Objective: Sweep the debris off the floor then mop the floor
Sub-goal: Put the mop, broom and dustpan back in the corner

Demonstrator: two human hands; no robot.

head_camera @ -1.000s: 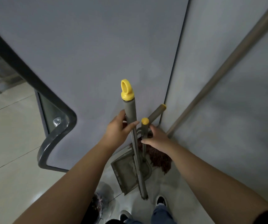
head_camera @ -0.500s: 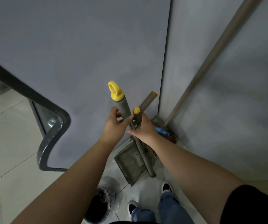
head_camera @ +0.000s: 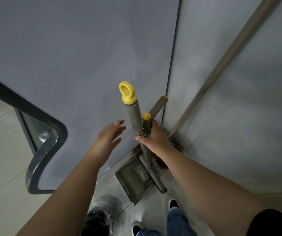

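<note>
The right hand [head_camera: 154, 135] grips the handles [head_camera: 145, 130] together, keeping them upright. The left hand [head_camera: 108, 138] hovers beside them, fingers spread, holding nothing.

Indoor corner, likely a stairwell or corridor landing in a building. Plain grey wall panels [head_camera: 85, 57] meet at a vertical seam. Left of the wall: curved dark handrail [head_camera: 39, 155] over a glass panel. At wall's foot, pale tiled floor [head_camera: 2, 150]; cleaning gear stored there — dustpan [head_camera: 133, 181], lined bin [head_camera: 101, 220], long pole [head_camera: 222, 65] leaning.
</note>
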